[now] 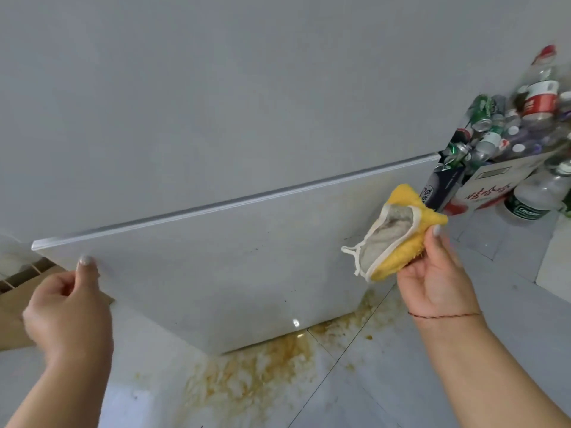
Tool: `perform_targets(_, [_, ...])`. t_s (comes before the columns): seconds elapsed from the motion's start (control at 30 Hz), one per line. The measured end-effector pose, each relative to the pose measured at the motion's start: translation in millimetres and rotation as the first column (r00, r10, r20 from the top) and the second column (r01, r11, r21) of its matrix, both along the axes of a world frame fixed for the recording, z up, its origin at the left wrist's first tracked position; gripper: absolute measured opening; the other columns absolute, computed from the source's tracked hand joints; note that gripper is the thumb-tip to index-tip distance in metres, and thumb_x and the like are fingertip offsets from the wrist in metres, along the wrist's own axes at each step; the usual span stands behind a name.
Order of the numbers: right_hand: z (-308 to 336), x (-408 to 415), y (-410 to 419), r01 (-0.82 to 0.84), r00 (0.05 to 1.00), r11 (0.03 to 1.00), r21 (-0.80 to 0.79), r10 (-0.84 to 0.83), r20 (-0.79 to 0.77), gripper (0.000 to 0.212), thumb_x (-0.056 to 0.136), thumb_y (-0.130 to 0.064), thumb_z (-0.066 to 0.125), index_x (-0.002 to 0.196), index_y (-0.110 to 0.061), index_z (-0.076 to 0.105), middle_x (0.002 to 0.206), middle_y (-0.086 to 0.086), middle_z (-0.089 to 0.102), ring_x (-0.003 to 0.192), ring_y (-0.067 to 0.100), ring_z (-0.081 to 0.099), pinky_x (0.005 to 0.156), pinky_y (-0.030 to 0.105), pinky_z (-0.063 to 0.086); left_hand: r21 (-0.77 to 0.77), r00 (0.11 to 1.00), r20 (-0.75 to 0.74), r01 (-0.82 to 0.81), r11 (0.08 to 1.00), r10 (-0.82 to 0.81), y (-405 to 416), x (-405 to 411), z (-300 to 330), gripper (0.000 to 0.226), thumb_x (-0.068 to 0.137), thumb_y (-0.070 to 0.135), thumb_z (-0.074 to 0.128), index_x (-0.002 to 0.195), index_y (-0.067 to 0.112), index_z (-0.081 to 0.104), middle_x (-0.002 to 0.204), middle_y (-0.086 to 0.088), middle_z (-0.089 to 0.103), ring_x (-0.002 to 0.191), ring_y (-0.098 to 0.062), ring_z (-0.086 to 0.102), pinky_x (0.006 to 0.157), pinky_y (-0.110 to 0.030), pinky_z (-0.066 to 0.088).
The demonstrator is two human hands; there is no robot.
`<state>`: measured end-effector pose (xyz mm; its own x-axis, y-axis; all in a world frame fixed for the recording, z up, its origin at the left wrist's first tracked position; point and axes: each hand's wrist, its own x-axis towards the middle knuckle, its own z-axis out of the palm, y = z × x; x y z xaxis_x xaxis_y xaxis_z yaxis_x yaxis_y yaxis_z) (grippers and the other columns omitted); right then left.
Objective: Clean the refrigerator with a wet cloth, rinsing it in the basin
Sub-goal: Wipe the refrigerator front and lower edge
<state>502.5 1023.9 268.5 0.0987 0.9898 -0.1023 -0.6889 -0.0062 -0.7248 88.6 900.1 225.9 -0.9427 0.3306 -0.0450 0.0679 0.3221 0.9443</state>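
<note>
Refrigerator [216,118] doors, pale grey and glossy, fill most of the head view, seen from above and close up. A thin horizontal seam runs diagonally across the front, dividing an upper door from a lower door [234,267]. Faint yellowish smears show on the lower door near its right side.

The left hand [66,316] grips the lower door at its left edge, just under the seam. Its thumb lies flat on the door front, and the other fingers curl out of sight around the edge, so the hand is clamped on the door.

The right hand [438,273] is raised at the right edge of the lower door and holds a yellow cloth [401,236] with a grey inner face and cream edging. The thumb presses on the yellow side at the right, and the remaining fingers are tucked beneath the bunched fabric, pinching it. A cream loop of the cloth's edging dangles to the left, in front of the door; whether the fabric touches the door cannot be told. A thin red string [445,315] circles the right wrist.

On the white tiled floor [463,381] under the refrigerator spreads a brownish-orange stain [262,375]. At upper right stands a cardboard box [506,186] heaped with empty plastic bottles [539,97] and crushed cans. Another brown cardboard piece [18,304] lies at the left.
</note>
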Motion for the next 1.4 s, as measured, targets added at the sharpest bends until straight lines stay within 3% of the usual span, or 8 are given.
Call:
perform_targets(0.2, [-20, -12, 29, 0.176, 0.980, 0.956, 0.236, -0.192, 0.045, 0.025, 0.100, -0.022, 0.043, 0.103, -0.016, 0.067, 0.112, 0.007, 0.066, 0.120, 0.028, 0.056, 0.106, 0.051, 0.040, -0.008, 0.974, -0.135, 0.183, 0.983, -0.183, 22, 99, 16, 0.037, 0.088, 0.049, 0.050, 0.070, 0.018, 0.060, 0.060, -0.009, 0.050, 0.058, -0.027, 0.045, 0.063, -0.041, 0.040])
perform_targets(0.37, [-35, -28, 56, 0.366, 0.931, 0.857, 0.363, -0.330, -0.158, 0.027, 0.102, -0.024, 0.040, 0.103, -0.014, 0.065, 0.105, 0.002, 0.069, 0.107, 0.017, 0.063, 0.096, 0.036, 0.049, 0.055, 0.909, -0.301, 0.318, 0.946, -0.288, 36, 103, -26, 0.036, 0.095, 0.039, 0.051, 0.068, 0.018, 0.059, 0.057, -0.011, 0.050, 0.056, -0.029, 0.045, 0.063, -0.041, 0.041])
perform_targets(0.47, [-63, -48, 65, 0.319, 0.885, 0.814, 0.485, -0.439, 0.155, 0.045, 0.101, -0.036, 0.033, 0.134, -0.011, 0.051, 0.133, 0.000, 0.054, 0.125, 0.011, 0.049, 0.108, 0.030, 0.038, 0.094, 0.878, -0.379, 0.350, 0.932, -0.292, 43, 104, -46, 0.025, 0.094, 0.039, 0.054, 0.073, 0.027, 0.060, 0.055, -0.010, 0.049, 0.054, -0.029, 0.044, 0.060, -0.039, 0.040])
perform_targets(0.6, [-98, -54, 86, 0.061, 0.370, 0.649, 0.758, -0.720, 0.587, 0.065, 0.093, -0.063, 0.002, 0.147, -0.032, 0.019, 0.155, -0.017, 0.007, 0.145, 0.003, -0.001, 0.120, 0.033, -0.002, 0.104, 0.841, -0.436, 0.399, 0.911, -0.319, 48, 107, -61, 0.028, 0.093, 0.041, 0.055, 0.071, 0.026, 0.059, 0.049, -0.005, 0.043, 0.053, -0.029, 0.043, 0.058, -0.036, 0.037])
perform_targets(0.67, [-102, -41, 100, 0.013, 0.071, 0.597, 0.802, -0.801, 0.595, 0.065, 0.095, -0.058, 0.001, 0.150, -0.027, 0.018, 0.157, -0.009, 0.007, 0.147, 0.014, 0.003, 0.118, 0.048, -0.001, 0.113, 0.834, -0.455, 0.402, 0.909, -0.312, 47, 110, -62, 0.031, 0.092, 0.039, 0.056, 0.067, 0.022, 0.058, 0.048, -0.005, 0.042, 0.053, -0.030, 0.044, 0.057, -0.034, 0.036])
perform_targets(0.73, [-104, -39, 107, 0.017, -0.068, 0.572, 0.820, -0.818, 0.571, 0.062, 0.099, -0.051, 0.007, 0.150, -0.018, 0.020, 0.158, 0.003, 0.012, 0.147, 0.023, 0.007, 0.117, 0.054, 0.003, 0.112, 0.824, -0.472, 0.409, 0.906, -0.313, 46, 113, -58, 0.027, 0.092, 0.038, 0.056, 0.069, 0.024, 0.057, 0.048, -0.006, 0.042, 0.053, -0.029, 0.045, 0.056, -0.033, 0.037])
perform_targets(1.03, [-87, -124, 87, 0.106, -0.115, 0.520, 0.848, -0.840, 0.530, 0.062, 0.100, -0.043, 0.016, 0.149, -0.006, 0.015, 0.156, 0.018, 0.018, 0.145, 0.035, 0.012, 0.115, 0.058, 0.011, -0.005, 0.719, -0.632, 0.369, 0.930, -0.289, 39, 112, -21, 0.034, 0.094, 0.036, 0.048, 0.069, 0.015, 0.056, 0.055, -0.008, 0.053, 0.059, -0.028, 0.052, 0.058, -0.037, 0.043])
perform_targets(1.4, [-88, -209, 46, -0.510, -0.191, 0.196, 0.838, -0.975, 0.111, 0.062, 0.094, -0.043, 0.043, 0.149, -0.019, 0.025, 0.156, 0.003, 0.021, 0.147, 0.023, 0.009, 0.118, 0.051, 0.006, -0.053, 0.595, -0.779, 0.249, 0.967, -0.196, 33, 86, 0, 0.017, 0.094, 0.033, 0.049, 0.093, 0.024, 0.063, 0.086, 0.012, 0.055, 0.074, -0.010, 0.048, 0.058, -0.023, 0.035])
